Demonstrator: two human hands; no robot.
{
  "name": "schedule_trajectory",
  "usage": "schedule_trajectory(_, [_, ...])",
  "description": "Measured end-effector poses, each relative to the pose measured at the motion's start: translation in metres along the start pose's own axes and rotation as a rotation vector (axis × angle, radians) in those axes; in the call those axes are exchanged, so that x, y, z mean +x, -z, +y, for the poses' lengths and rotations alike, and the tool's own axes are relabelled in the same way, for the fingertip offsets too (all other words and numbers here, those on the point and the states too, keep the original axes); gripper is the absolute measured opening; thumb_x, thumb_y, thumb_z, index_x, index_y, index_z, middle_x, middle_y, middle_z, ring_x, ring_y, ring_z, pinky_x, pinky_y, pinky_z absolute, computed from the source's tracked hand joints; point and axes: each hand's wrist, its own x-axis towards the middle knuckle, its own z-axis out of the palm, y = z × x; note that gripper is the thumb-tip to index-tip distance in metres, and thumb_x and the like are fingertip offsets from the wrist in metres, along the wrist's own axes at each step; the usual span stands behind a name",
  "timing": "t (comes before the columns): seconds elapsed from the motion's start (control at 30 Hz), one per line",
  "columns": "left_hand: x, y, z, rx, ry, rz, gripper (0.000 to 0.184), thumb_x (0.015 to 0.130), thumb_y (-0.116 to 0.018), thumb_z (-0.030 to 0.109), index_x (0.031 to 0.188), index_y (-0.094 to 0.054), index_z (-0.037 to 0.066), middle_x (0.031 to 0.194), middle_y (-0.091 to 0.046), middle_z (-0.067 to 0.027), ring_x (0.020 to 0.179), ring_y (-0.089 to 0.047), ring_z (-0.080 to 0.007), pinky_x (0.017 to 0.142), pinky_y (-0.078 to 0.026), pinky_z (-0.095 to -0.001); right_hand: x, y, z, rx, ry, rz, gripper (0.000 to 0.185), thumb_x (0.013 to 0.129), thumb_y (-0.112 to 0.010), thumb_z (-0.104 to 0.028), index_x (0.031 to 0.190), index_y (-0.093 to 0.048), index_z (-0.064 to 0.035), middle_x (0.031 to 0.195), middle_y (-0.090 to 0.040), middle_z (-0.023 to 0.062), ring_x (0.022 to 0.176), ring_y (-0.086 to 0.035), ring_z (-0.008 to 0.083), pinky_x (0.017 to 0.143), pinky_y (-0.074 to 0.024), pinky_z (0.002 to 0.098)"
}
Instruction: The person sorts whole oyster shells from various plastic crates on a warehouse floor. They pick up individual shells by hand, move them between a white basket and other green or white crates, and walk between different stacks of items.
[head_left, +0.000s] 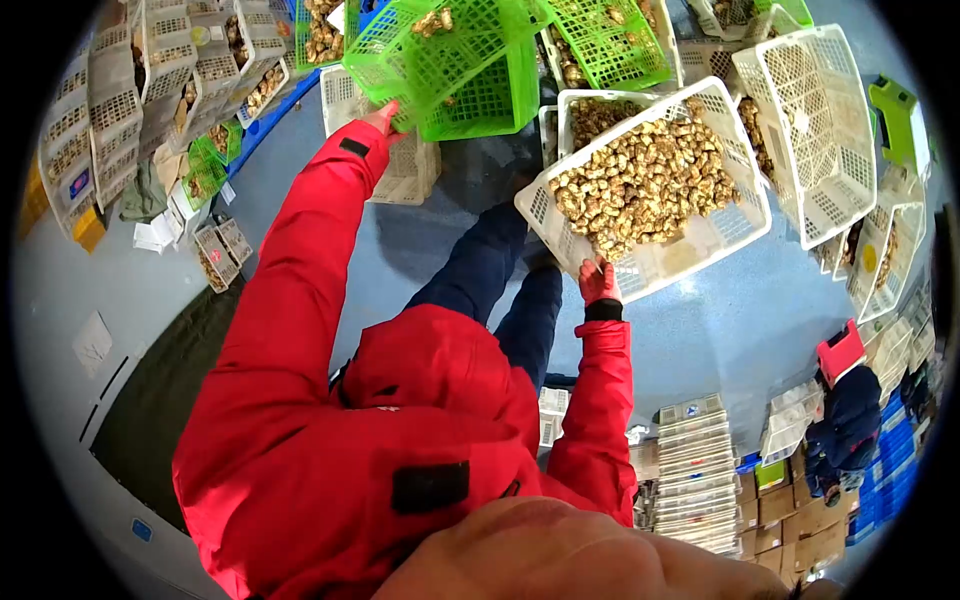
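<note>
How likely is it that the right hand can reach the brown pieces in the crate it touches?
Probably yes: the right hand is at the near rim of the crate, whose open top leaves the brown pieces uncovered.

We see, in the grip of the right hand (600, 284), a white crate (690, 252) with lattice-patterned sides, its pieces (645, 185) mottled golden brown and cream. At the left hand (382, 117), we note a bright green basket (490, 100) in a grid pattern. Between the two hands, we find navy trousers (475, 265) below a red jacket (330, 450) with a black chest patch (430, 487). Right of the right hand, we pick out a second crate (810, 130), white and gridded, and a pinkish-red box (841, 350).
</note>
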Motion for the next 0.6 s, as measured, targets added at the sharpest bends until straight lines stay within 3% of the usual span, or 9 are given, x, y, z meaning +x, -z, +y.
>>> schedule_trajectory(0.07, [0.010, -0.010, 0.001, 0.515, -0.218, 0.163, 0.032, 0.077, -0.063, 0.035, 0.097, -0.060, 0.011, 0.091, -0.064, -0.0030, 0.082, -0.060, -0.0165, 0.072, -0.047, -0.0338, 0.005, -0.009, 0.005, -0.049, -0.017, -0.071, 0.054, 0.085, -0.048, -0.050, 0.124, -0.040, -0.0137, 0.118, -0.051, 0.0155, 0.101, -0.050, 0.0297, 0.085, -0.0427, 0.0384])
schedule_trajectory(0.17, [-0.102, -0.083, 0.034, 0.587, -0.433, 0.340, 0.025, 0.076, -0.062, 0.030, 0.086, -0.063, 0.007, 0.079, -0.065, -0.0054, 0.069, -0.061, -0.0175, 0.066, -0.047, -0.0314, 0.003, -0.026, 0.003, -0.066, -0.032, -0.065, 0.054, 0.084, -0.051, -0.048, 0.123, -0.041, -0.0127, 0.115, -0.052, 0.0148, 0.099, -0.051, 0.0294, 0.083, -0.0433, 0.0383])
schedule_trajectory(0.27, [-0.114, -0.104, 0.026, 0.507, -0.586, 0.399, 0.027, 0.075, -0.063, 0.029, 0.084, -0.062, 0.004, 0.076, -0.065, -0.0073, 0.068, -0.061, -0.0180, 0.064, -0.046, -0.0326, 0.002, -0.051, -0.004, -0.138, -0.037, 0.015, 0.052, 0.085, -0.050, -0.047, 0.120, -0.043, -0.0103, 0.112, -0.054, 0.0141, 0.094, -0.053, 0.0278, 0.080, -0.0439, 0.0361])
schedule_trajectory(0.33, [-0.127, -0.117, 0.021, 0.607, -0.606, 0.435, 0.027, 0.074, -0.059, 0.032, 0.076, -0.058, 0.005, 0.064, -0.060, -0.0102, 0.060, -0.058, -0.0257, 0.057, -0.043, -0.0355, 0.004, -0.076, -0.022, -0.098, 0.095, -0.076, 0.047, 0.085, -0.053, -0.044, 0.116, -0.046, -0.0087, 0.102, -0.057, 0.0128, 0.084, -0.054, 0.0243, 0.071, -0.0441, 0.0324])
schedule_trajectory(0.47, [-0.124, -0.115, -0.007, 0.627, -0.623, 0.264, 0.027, 0.075, -0.058, 0.032, 0.071, -0.055, 0.006, 0.063, -0.057, -0.0131, 0.059, -0.057, -0.0289, 0.055, -0.042, -0.0381, -0.068, -0.156, -0.071, -0.104, 0.473, -0.098, 0.036, 0.086, -0.055, -0.034, 0.109, -0.053, -0.0062, 0.087, -0.062, 0.0064, 0.070, -0.058, 0.0174, 0.057, -0.0429, 0.0243])
schedule_trajectory(0.6, [-0.167, -0.125, -0.002, 0.809, -0.662, 0.233, 0.030, 0.075, -0.057, 0.031, 0.066, -0.051, 0.003, 0.063, -0.053, -0.0142, 0.060, -0.053, -0.0348, 0.054, -0.040, -0.0401, -0.123, -0.215, -0.118, -0.349, 0.800, 0.038, 0.041, 0.088, -0.053, -0.031, 0.118, -0.050, -0.0032, 0.088, -0.062, 0.0079, 0.070, -0.058, 0.0134, 0.056, -0.0430, 0.0214])
